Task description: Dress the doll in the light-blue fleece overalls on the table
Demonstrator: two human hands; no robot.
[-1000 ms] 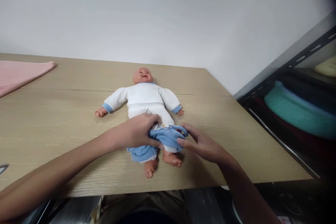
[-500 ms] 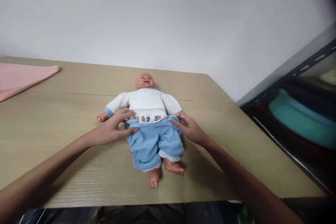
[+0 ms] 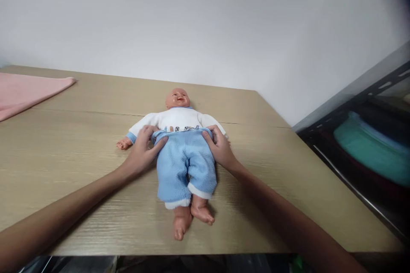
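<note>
A baby doll (image 3: 178, 99) lies on its back on the wooden table, head away from me and bare feet toward me. It wears a white long-sleeved top (image 3: 179, 118) with blue cuffs and light blue fleecy pants (image 3: 185, 162) with white hems. My left hand (image 3: 145, 147) pinches the pants' waistband at the left hip, thumb in front. At the other hip my right hand (image 3: 219, 145) grips the waistband the same way. The waistband lies over the lower edge of the top, covering part of its printed band. Fingertips of both hands are partly hidden by the cloth.
A pink cloth (image 3: 28, 91) lies at the left of the wooden table (image 3: 96, 209). A white wall (image 3: 144, 25) rises behind it. To the right stands a dark metal shelf (image 3: 336, 179) holding a teal basin (image 3: 371, 149).
Both hands have moved up toward the doll's chest, drawing the waistband higher over the printed band. The pants look smoother, and more of the lower legs shows.
</note>
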